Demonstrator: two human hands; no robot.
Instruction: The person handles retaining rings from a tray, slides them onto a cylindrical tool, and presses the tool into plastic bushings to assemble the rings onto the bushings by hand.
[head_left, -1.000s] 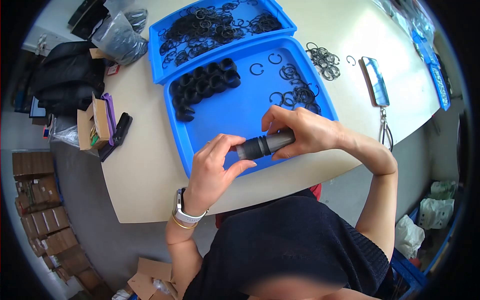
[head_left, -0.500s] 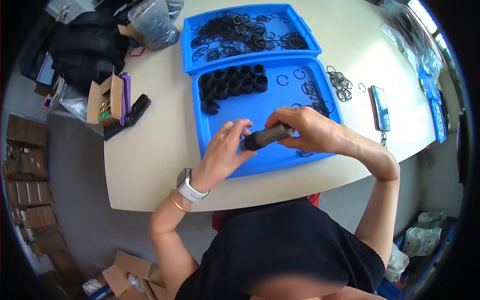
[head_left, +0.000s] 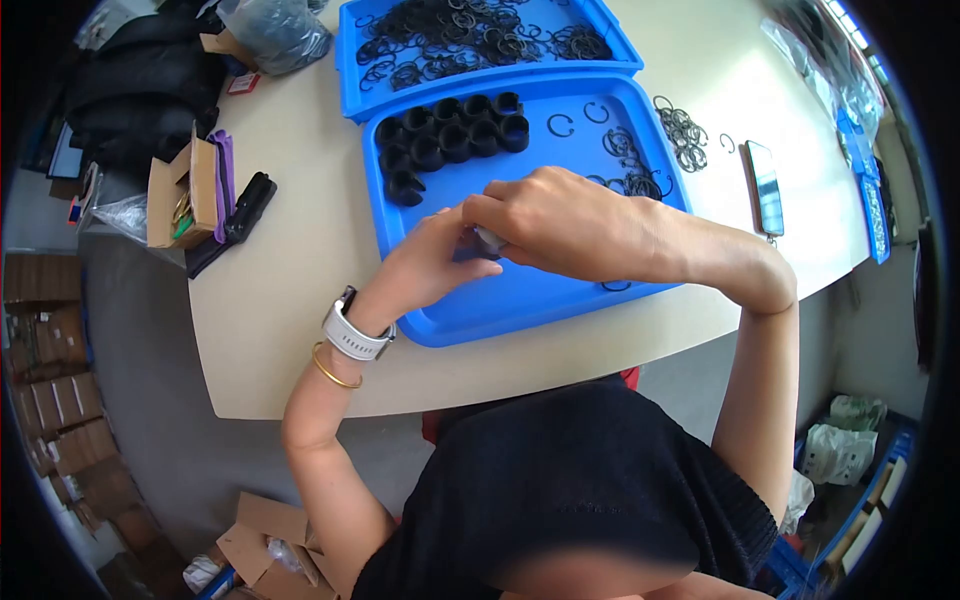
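The right hand (head_left: pixel 565 225) has its grip closed around a grey piece (head_left: pixel 489 238), above the blue tray (head_left: pixel 480 312). The left hand (head_left: pixel 430 262) meets it there, but its pinch I cannot tell, because the right one covers it. If the crowded fingers slip, the piece could drop and disturb the black cylinders (head_left: pixel 454 143).

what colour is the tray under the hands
The tray is blue, best seen in the head view.
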